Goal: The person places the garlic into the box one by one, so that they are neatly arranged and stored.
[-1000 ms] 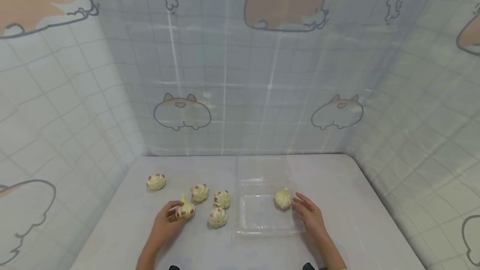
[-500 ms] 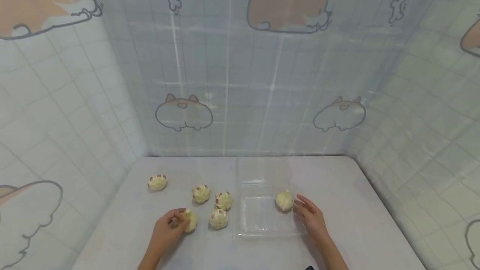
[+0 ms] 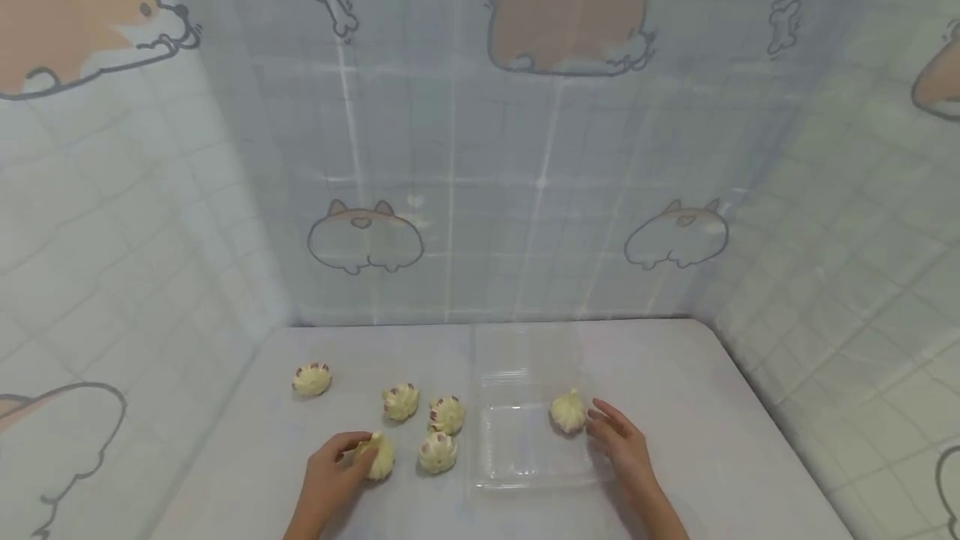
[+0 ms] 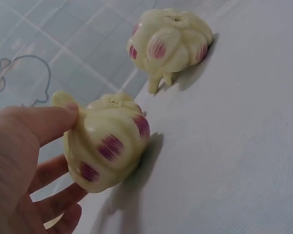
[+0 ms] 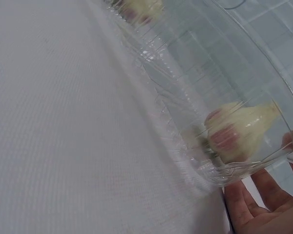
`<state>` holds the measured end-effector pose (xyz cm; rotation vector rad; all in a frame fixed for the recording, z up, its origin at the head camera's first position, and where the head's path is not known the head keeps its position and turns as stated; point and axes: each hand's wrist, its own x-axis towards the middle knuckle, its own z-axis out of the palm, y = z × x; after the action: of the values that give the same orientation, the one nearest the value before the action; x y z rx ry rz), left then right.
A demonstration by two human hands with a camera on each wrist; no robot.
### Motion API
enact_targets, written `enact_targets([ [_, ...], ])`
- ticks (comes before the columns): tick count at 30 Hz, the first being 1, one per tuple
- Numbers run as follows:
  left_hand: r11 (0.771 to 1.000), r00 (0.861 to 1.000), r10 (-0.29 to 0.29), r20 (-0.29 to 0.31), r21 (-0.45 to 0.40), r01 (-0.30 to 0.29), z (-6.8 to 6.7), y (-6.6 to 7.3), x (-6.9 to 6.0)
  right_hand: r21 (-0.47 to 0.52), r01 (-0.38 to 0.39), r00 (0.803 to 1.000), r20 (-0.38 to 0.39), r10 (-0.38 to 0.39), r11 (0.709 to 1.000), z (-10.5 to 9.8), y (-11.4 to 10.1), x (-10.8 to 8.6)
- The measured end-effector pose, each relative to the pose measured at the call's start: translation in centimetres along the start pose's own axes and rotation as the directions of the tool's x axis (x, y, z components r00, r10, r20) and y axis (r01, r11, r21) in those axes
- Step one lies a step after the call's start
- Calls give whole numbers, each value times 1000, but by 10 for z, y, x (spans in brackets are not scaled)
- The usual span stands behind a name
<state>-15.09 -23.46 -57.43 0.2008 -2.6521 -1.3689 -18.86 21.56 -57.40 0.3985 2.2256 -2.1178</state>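
Left hand (image 3: 330,469), one. Grip: pinching the held bulb (image 4: 107,146), thumb near the stem, other fingers bent behind and below.

Held bulb: garlic, cream, purple patches on the cloves. Over the near left part of the table (image 3: 660,382), shadow just beside it; contact with the table cannot be told.

Right hand (image 3: 626,448), one. Grip: slack, fingers parted and slightly bent at the right side of the box (image 3: 513,450); whether they press on it cannot be told.

Box, one. Clear plastic, on the table to the right of the loose bulbs. Lid (image 3: 525,352) folded back, lying on the far side.

Boxed bulb (image 3: 567,413), one. Garlic, cream with reddish patches, seen through the clear wall in the right wrist view. In the base of the box, towards the far right corner, near the right fingertips.

Loose bulbs, four, all on the table: far bulb (image 3: 311,379), at far left, apart from the rest; middle bulb (image 3: 401,402), beyond the held bulb; right bulb (image 3: 447,414), near the box; front bulb (image 3: 437,453), just nearer than the right bulb, the two touching or nearly so.

Wall sheet (image 3: 487,140), pale, gridded, printed with cartoon dogs and bones.
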Motion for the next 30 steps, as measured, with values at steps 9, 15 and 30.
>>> enact_targets([
  [9, 991, 997, 80, -23, 108, -77, 3, 1, 0, 8, -11, 1000, -26, 12, 1000, 2, 3, -2],
  [15, 972, 984, 157, -81, 191, -140, 5, -2, -2, -3, -41, 999, -25, 41, 999, 2, 2, -4],
  [30, 980, 976, 125, -176, 173, -94, -2, 15, -2, 21, -14, 1000, -28, 15, 1000, 4, -2, -2],
])
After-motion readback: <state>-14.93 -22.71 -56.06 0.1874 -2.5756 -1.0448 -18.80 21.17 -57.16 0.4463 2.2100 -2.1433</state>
